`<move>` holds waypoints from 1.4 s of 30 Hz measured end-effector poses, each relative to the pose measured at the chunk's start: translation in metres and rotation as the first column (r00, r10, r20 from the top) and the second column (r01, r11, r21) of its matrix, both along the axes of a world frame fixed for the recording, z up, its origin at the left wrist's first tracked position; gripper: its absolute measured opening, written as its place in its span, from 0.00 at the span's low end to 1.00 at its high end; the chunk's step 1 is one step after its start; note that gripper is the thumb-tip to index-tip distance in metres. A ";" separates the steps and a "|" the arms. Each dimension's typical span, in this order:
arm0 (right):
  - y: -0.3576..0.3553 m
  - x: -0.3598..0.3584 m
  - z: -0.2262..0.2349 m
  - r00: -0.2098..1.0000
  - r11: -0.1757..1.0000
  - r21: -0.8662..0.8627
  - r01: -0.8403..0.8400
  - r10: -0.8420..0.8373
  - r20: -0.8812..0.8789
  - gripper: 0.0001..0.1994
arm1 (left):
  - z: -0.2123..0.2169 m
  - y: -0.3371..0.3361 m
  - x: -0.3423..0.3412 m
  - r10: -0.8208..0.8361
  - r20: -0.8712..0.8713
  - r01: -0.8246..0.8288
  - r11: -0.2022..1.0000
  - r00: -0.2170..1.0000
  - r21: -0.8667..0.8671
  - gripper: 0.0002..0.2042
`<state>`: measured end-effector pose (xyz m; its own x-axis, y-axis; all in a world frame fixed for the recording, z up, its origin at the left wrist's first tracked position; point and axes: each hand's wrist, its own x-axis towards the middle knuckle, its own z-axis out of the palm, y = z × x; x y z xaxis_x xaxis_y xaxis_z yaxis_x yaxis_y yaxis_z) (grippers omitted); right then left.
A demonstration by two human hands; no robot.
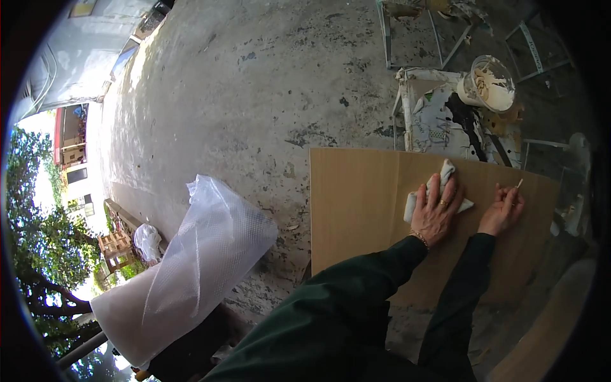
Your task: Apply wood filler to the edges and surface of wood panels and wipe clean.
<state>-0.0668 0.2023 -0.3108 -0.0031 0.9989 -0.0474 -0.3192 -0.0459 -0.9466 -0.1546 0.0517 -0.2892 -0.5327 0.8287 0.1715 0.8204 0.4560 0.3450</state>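
A light wood-grain board (353,210) lies in front of me. On its surface my left hand (436,215), wearing a ring and a bracelet, presses down on a folded white cloth (447,170). The fingers rest over the cloth, and parts of it stick out above and on both sides of them. To the right, my right hand (502,210) is held over the board with its fingers curled closed. From its fingertips pokes a small, thin, pale stick (520,183), too small to identify for certain.
Beyond the board stands a paint-stained table (439,124) with an open bucket (471,91) of cream-coloured paste. Metal stands (531,48) are at the far right. A large roll of bubble wrap (191,274) lies to the left, above worn concrete floor (273,76).
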 end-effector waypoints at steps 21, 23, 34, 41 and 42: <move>-0.058 0.002 -0.016 0.984 0.995 -0.100 0.017 0.001 0.181 0.23 | 0.058 -0.195 -0.183 0.108 0.475 -0.140 0.990 0.873 0.032 0.24; -0.064 0.004 -0.028 0.993 0.995 -0.096 -0.023 0.034 0.111 0.25 | 0.061 -0.184 -0.203 0.142 0.448 -0.261 0.941 0.883 0.216 0.26; -0.101 -0.036 0.019 0.997 0.954 -0.299 -0.017 0.041 0.072 0.14 | 0.015 -0.101 -0.217 -0.298 0.259 0.297 0.954 0.919 0.045 0.13; -0.169 -0.150 0.075 0.962 0.901 -0.403 -0.164 0.237 0.139 0.08 | 0.016 -0.209 -0.306 0.040 0.345 0.078 0.944 0.938 -0.322 0.11; -0.174 -0.148 0.077 0.927 0.907 -0.374 -0.194 0.294 0.232 0.07 | 0.024 -0.203 -0.301 0.156 0.444 -0.012 0.951 0.883 -0.309 0.12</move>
